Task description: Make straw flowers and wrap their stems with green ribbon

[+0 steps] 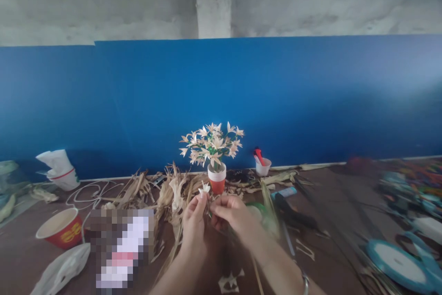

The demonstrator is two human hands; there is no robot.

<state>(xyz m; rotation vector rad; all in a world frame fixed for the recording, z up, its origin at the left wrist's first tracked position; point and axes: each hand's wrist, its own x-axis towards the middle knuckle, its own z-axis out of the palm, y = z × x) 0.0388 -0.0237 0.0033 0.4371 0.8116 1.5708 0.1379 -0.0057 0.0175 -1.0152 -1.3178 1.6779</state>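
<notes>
My left hand (pixel 194 221) is closed in a pinch round a small cream paper-like flower (pixel 204 188), holding it upright just under its petals. My right hand (pixel 230 214) is closed too, its fingertips meeting the left hand's at the flower's thin stem. Both hands hover over the brown table (pixel 331 258), a little in front of a small orange and white pot (pixel 217 179) that carries a bunch of the same cream flowers (pixel 212 143).
Dried husk strips (pixel 165 191) lie heaped behind my hands. A red paper cup (pixel 61 228) and crumpled white paper sit at left, a white cup with a red tool (pixel 261 162) behind right. A dark glue gun (pixel 293 214) and blue ribbon spool (pixel 397 263) lie at right. A blue wall panel backs the table.
</notes>
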